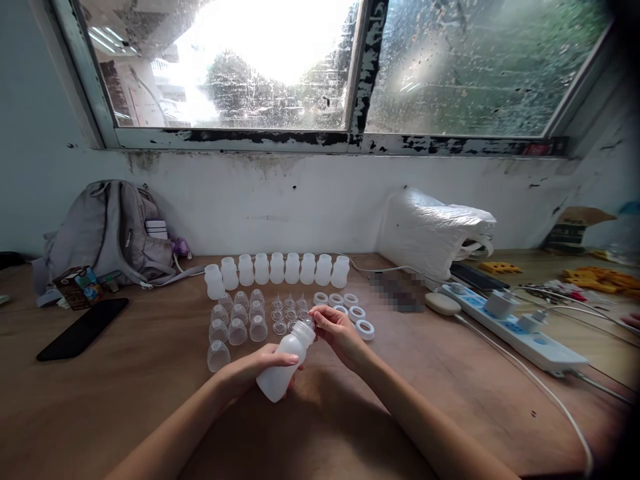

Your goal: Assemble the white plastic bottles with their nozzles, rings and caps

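Note:
My left hand (267, 360) is wrapped around a translucent white baby bottle (275, 382), tilted with its threaded neck up and to the right. At the bottle's mouth, my right hand (343, 333) pinches a small clear teat (307, 321), partly hidden by the fingers. Just beyond the hands are several more clear teats (277, 315) in short rows. Left of them stand clear domed caps (237, 331), grouped in columns. White collar rings (365, 329) lie flat to the right, close to my right hand. Behind everything runs a row of bottles (277, 269) without tops.
On the left of the wooden table (125, 407) are a black phone (83, 329), a small box (79, 288) and a grey backpack (107, 230). On the right lie a power strip (520, 333) with cables, a white puck-like device (443, 304) and a silvery bag (425, 233).

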Tool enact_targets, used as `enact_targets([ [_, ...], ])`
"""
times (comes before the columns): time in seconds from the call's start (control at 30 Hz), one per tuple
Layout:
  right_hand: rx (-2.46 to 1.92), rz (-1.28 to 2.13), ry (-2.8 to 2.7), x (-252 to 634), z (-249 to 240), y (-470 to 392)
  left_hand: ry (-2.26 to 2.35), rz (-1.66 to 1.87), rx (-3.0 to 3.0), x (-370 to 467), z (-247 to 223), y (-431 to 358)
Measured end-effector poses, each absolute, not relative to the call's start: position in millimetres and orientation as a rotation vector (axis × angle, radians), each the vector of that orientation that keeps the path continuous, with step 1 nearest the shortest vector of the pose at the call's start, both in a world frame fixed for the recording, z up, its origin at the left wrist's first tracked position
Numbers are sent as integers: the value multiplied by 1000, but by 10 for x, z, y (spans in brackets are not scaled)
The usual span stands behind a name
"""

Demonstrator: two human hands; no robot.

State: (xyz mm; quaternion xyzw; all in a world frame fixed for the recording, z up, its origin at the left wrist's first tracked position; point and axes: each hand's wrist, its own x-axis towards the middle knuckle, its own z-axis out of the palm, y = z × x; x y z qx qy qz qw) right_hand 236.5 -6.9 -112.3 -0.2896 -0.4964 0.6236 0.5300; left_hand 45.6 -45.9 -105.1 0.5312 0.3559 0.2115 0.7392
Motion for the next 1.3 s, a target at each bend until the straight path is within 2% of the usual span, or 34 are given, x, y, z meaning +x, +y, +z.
enact_targets([
  [0.2,-738,1470,-1061,2435,-1140,-16,668,556,1129,380,-949,-472],
  [0.3,-746,1461,-1062,2444,-1175,15,574,722,1129,221,-761,-386],
  [0.4,-764,1455,-1081,2422,-1204,19,750,1235,1094,-60,-626,-170],
  [0.47,-770,1446,-1091,2401,-1211,8,1053,1735,1058,-303,-668,36],
  [0.53,-772,1435,-1108,2385,-1212,-4,1438,1990,1025,-558,-836,248],
  [0.57,-775,1425,-1127,2379,-1213,-9,1649,2010,1023,-676,-953,340],
  [0.63,-800,1388,-1197,2371,-1220,-11,2022,1767,1148,-868,-1199,476],
  [0.7,-846,1326,-1303,2368,-1237,-5,2109,1659,1191,-978,-1393,544],
  [0.8,-931,1197,-1500,2361,-1272,-4,2134,1576,1272,-1007,-1513,574],
  [1.03,-960,595,-2042,2296,-1340,-94,2173,1505,1419,-982,-1490,610],
  [1.2,-1113,402,-2127,2292,-1414,-92,2163,1500,1440,-1002,-1550,679],
  [1.3,-1203,389,-2162,2313,-1451,-71,2120,1665,1437,-946,-1508,679],
])
